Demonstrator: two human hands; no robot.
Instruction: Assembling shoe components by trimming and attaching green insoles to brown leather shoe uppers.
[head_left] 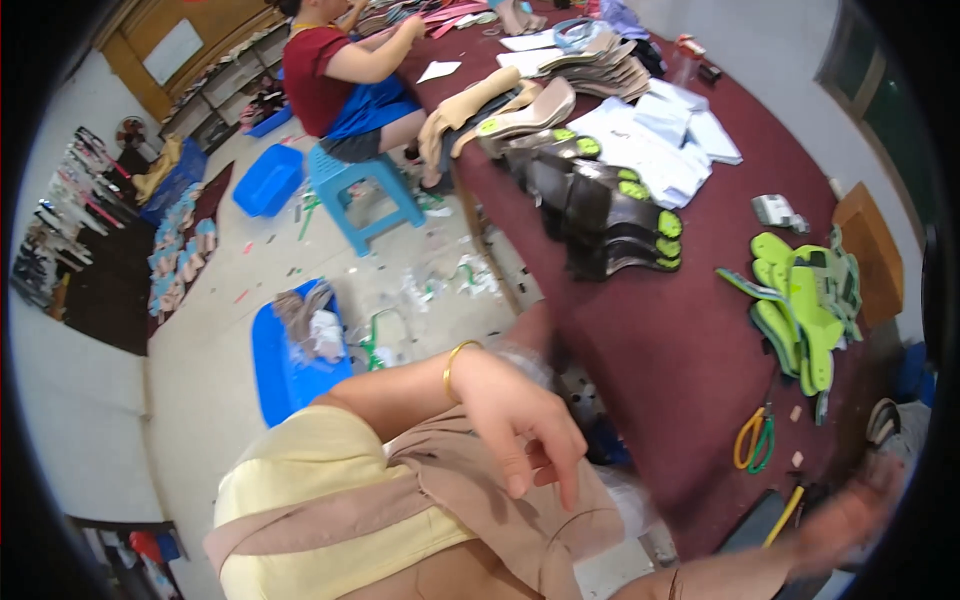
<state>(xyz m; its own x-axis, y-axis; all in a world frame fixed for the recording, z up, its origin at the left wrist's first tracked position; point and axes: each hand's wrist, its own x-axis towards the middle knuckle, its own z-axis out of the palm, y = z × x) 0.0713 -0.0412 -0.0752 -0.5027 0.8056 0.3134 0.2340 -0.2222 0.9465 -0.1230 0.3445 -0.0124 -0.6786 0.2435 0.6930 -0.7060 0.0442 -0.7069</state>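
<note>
My left hand [525, 425], with a gold bangle at the wrist, hangs over my lap above the brown apron [520, 495]. Its fingers bend loosely downward, apart from the thumb, and nothing shows in them. At the lower right, my right hand [855, 510] stretches out past the table's near corner, smeared by motion, so its fingers cannot be made out. Close to it lie a yellow stick-like tool [785, 515] and a dark flat piece [750, 530]. Scissors [757, 440] with one yellow and one green handle rest on the dark red tabletop [660, 380].
Lime-green sole-shaped pieces [800, 310] lie at the right, dark shiny ones [610, 220] farther back, beside white sheets [650, 150] and beige soles [600, 70]. A co-worker [335, 70] sits on a blue stool [365, 195]. Blue tubs [268, 180] and scraps are on the floor.
</note>
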